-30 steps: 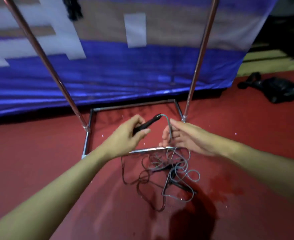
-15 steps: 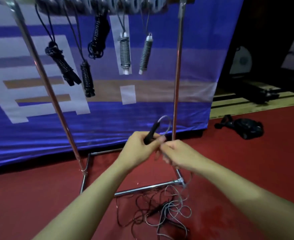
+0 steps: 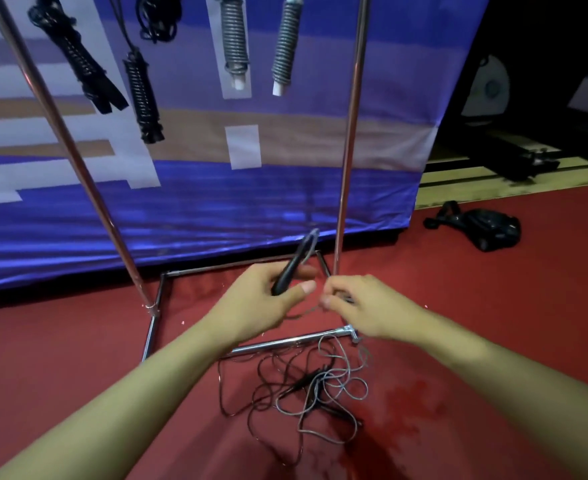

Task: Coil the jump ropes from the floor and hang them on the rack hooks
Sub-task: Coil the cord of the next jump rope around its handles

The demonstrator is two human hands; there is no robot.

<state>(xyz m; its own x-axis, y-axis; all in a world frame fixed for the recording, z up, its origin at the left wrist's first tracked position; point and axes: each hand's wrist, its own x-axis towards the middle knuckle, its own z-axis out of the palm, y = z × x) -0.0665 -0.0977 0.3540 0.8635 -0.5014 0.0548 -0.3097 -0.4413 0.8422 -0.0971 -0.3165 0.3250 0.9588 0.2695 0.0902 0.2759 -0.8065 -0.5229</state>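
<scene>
Black handle (image 3: 287,276) gripped in left hand (image 3: 261,303), tilted up. Grey cord (image 3: 323,382) pinched by right hand (image 3: 365,306) just beside. Rest of ropes tangled on near red floor (image 3: 493,341), before rack (image 3: 349,133).

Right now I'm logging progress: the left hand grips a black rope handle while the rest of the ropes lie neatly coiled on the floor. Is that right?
Not quite. The left hand does grip the black handle, but the ropes on the floor lie in a loose tangle, not neatly coiled, as the head view shows.
</scene>
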